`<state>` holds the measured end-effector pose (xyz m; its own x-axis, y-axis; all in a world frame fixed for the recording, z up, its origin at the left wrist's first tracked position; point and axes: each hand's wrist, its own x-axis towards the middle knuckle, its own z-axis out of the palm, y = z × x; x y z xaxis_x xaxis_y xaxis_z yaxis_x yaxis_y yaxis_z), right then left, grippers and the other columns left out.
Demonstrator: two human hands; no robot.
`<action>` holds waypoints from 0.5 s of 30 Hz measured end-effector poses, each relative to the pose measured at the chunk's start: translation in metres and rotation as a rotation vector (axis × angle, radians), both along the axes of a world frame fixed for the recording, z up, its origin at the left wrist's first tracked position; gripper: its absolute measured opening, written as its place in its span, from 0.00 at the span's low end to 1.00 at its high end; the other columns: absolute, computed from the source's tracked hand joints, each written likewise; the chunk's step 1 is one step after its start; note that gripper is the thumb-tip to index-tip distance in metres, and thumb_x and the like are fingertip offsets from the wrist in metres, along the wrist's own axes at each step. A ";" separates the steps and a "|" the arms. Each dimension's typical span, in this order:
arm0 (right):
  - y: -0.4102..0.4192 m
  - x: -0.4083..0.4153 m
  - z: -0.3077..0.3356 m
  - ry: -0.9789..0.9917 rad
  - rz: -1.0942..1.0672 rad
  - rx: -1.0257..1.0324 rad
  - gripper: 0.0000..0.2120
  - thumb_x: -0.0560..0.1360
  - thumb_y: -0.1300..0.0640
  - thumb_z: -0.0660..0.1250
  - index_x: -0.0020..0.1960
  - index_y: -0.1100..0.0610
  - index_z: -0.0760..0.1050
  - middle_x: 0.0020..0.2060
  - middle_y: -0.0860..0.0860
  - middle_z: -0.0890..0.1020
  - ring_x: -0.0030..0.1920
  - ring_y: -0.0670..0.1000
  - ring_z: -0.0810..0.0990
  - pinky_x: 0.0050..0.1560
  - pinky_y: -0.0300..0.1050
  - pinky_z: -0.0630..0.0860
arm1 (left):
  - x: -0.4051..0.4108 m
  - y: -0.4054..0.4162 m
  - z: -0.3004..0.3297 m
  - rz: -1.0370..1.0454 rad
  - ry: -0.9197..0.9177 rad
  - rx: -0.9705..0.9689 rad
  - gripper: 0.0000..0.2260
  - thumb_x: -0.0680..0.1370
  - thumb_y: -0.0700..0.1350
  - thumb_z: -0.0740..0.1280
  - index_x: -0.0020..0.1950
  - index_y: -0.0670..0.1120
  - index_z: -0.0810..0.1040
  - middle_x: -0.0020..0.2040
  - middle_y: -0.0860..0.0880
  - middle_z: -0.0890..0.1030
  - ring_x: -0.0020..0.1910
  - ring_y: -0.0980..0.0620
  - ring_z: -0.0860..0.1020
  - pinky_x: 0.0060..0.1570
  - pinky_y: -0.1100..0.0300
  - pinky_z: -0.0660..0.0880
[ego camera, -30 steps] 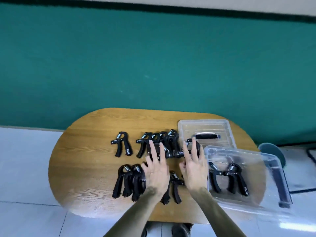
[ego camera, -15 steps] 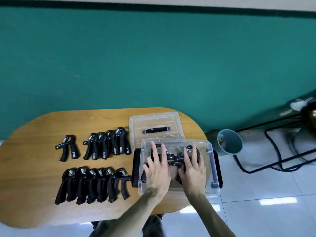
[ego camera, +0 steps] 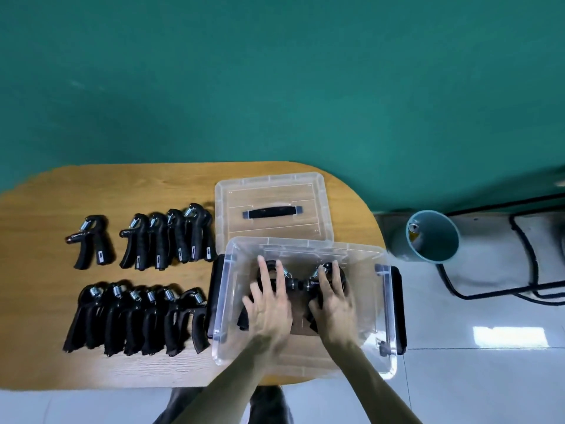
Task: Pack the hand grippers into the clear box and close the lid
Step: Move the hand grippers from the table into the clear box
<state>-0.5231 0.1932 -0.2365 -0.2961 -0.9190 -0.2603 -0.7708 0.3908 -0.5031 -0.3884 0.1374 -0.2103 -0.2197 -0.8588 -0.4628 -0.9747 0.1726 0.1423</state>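
Both hands are inside the clear box point(ego camera: 382, 304), which sits at the lower right of the wooden table point(ego camera: 122, 185). The left hand point(ego camera: 269, 304) lies with fingers spread over a black hand gripper point(ego camera: 269, 266), and the right hand point(ego camera: 331, 296) lies the same way over a second one point(ego camera: 327, 269); whether either hand is actually clamped on its gripper, I cannot tell. More grippers may lie beneath the palms, hidden from view.

On the table to the left, two rows wait. The upper row point(ego camera: 165, 237) counts five: one standing apart at the far left point(ego camera: 90, 241) and four packed side by side. The lower row point(ego camera: 137, 319) counts about six, overlapping closely.

The one clear lid point(ego camera: 272, 206), with its dark handle, lies flat just above the box in the frame, touching its far edge. One teal bin point(ego camera: 434, 237) stands on the floor at the right.
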 end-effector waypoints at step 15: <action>0.001 -0.011 -0.062 -0.085 0.095 0.092 0.33 0.83 0.58 0.60 0.82 0.48 0.49 0.82 0.45 0.41 0.81 0.58 0.45 0.63 0.60 0.78 | -0.004 -0.006 -0.058 -0.020 -0.066 0.110 0.40 0.82 0.37 0.58 0.80 0.48 0.30 0.78 0.39 0.26 0.64 0.40 0.65 0.63 0.40 0.71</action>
<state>-0.5339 0.1944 -0.2989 -0.1828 -0.9131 -0.3646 -0.7627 0.3657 -0.5334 -0.3929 0.1310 -0.2679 -0.2019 -0.7977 -0.5683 -0.9791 0.1788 0.0969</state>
